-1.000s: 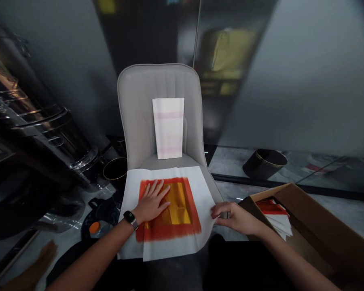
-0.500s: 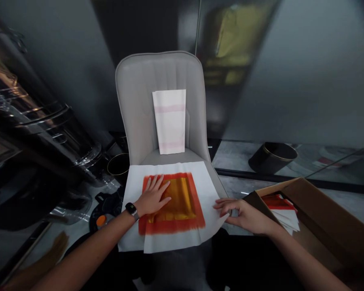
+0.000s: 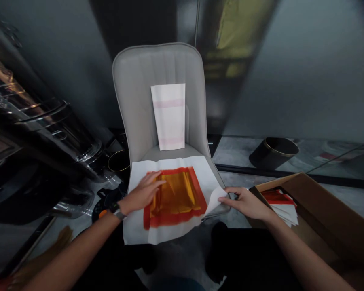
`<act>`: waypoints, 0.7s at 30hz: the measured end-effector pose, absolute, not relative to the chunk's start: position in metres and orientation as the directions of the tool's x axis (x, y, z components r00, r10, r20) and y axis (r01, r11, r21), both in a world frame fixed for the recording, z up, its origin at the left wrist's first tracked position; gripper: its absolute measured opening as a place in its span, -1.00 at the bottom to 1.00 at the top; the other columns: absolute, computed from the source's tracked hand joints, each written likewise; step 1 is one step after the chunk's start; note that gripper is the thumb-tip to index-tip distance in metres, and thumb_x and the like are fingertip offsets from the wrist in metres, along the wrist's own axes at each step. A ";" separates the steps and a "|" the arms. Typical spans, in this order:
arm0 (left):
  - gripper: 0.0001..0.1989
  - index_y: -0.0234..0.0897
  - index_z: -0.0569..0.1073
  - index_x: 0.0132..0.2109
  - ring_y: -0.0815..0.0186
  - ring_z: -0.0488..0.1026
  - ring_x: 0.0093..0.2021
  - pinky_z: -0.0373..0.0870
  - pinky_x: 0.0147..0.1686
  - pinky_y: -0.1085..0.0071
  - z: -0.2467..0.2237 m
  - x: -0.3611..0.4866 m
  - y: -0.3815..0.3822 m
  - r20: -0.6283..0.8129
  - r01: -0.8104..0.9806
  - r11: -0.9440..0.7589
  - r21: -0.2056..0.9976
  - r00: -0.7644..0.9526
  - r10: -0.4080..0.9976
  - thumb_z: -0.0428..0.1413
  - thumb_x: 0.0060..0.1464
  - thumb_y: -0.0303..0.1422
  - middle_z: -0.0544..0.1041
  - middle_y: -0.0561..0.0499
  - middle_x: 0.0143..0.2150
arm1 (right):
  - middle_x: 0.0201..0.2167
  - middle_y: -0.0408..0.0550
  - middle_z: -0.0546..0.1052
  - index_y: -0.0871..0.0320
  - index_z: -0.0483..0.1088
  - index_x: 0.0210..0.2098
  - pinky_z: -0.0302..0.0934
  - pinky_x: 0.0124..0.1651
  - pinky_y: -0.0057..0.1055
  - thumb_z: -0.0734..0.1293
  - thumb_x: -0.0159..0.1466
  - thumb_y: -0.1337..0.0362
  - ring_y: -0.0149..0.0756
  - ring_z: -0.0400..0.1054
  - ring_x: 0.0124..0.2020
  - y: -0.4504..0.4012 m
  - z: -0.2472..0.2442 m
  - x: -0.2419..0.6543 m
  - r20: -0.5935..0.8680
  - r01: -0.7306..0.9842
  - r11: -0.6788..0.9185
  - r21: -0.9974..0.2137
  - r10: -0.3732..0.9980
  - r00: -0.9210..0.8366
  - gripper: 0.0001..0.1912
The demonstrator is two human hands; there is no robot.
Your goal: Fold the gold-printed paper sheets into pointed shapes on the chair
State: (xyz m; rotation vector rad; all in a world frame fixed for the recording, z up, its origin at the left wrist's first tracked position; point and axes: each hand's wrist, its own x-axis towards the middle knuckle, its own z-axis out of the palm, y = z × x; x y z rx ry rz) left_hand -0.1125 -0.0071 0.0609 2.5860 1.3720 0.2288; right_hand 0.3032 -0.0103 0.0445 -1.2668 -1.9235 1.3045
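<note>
Two hands work a limp paper sheet (image 3: 136, 226) on the chair (image 3: 130, 101): the left hand (image 3: 141, 194) lies open, the right hand (image 3: 245, 203) pinches its corner. It seems light, best held by the edges.

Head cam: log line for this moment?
left hand: fingers spread on sheet | right hand: holding sheet corner | sheet on: chair | right of chair: box

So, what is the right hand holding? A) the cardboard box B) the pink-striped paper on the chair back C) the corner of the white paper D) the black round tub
C: the right hand pinches the lifted corner of the white paper with its fingers.
</note>
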 end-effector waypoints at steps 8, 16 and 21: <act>-0.26 -0.10 0.09 0.48 -0.08 0.11 0.45 0.19 0.32 -0.12 0.054 -0.259 -0.065 -0.074 0.928 -0.372 -0.005 0.370 0.926 0.06 0.20 -0.50 0.07 -0.16 0.52 | -0.24 0.01 0.65 0.11 0.59 -0.31 0.43 -0.09 -0.19 0.42 0.20 -0.25 -0.09 0.51 -0.21 -0.015 0.042 0.306 0.021 0.414 0.155 -0.897 0.950 -0.311 -0.48; 0.02 -0.02 -0.01 0.51 -0.10 -0.10 0.52 -0.06 0.43 -0.14 0.026 -0.231 -0.082 -0.092 0.843 -0.538 0.009 0.536 0.839 0.36 0.04 -0.41 -0.07 -0.16 0.56 | -0.31 0.00 0.64 0.06 0.58 -0.35 0.44 -0.15 -0.17 0.45 0.17 -0.24 -0.07 0.51 -0.27 -0.024 0.050 0.307 -0.004 0.456 0.111 -0.883 0.970 -0.245 -0.52; -0.21 0.10 0.15 0.45 -0.03 -0.03 0.51 -0.08 0.45 -0.13 0.027 -0.231 -0.083 -0.075 0.751 -0.656 0.076 0.660 0.748 0.28 0.18 -0.34 0.06 -0.04 0.53 | -0.37 -0.02 0.63 0.06 0.58 -0.35 0.43 -0.31 -0.22 0.43 0.15 -0.29 -0.11 0.49 -0.36 -0.025 0.045 0.308 -0.017 0.488 0.089 -0.869 0.978 -0.209 -0.48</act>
